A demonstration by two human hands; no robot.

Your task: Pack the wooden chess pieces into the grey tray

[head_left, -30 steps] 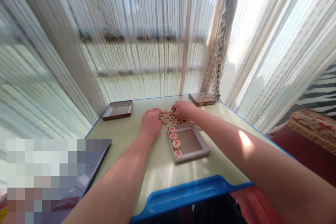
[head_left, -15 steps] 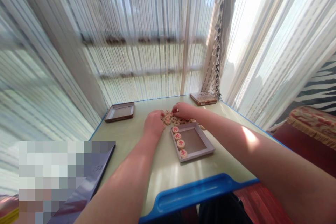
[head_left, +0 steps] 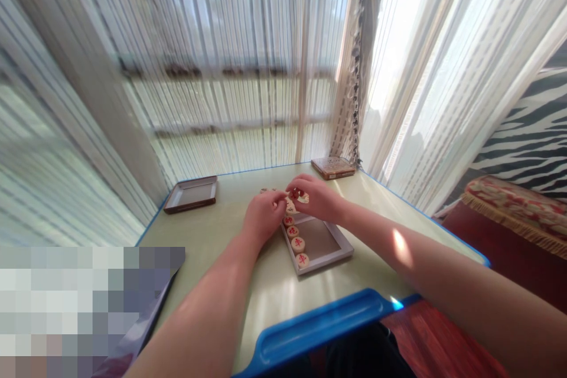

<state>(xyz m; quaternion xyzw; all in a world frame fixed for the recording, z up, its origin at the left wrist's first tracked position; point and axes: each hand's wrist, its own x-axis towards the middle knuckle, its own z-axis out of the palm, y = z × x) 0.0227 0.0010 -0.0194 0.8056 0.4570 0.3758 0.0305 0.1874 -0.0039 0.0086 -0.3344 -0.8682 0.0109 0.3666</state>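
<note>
My right hand (head_left: 318,197) is above the far edge of a shallow box tray (head_left: 328,261), its fingers pinched on a round Chinese chess piece (head_left: 293,194) with a red mark. My left hand (head_left: 262,215) is right beside it, fingers curled together near the same spot; what they hold, if anything, is hidden. Along the tray's left side lies a row of wooden chess pieces (head_left: 298,244) with red characters, while the rest of its floor is bare. Loose chess pieces (head_left: 290,207) show between and behind my hands, most of them covered by the hands.
An upturned box lid (head_left: 190,196) lies at the far left of the pale green table (head_left: 212,260). A closed flat box (head_left: 333,168) is at the back right. The table's blue rim (head_left: 328,316) has a trough in front of me. A purplish folder (head_left: 146,319) lies lower left.
Both hands have come nearer to me and closer together, from over the loose pieces toward the tray's far edge. The right hand now visibly lifts a chess piece. The view has shifted slightly.
</note>
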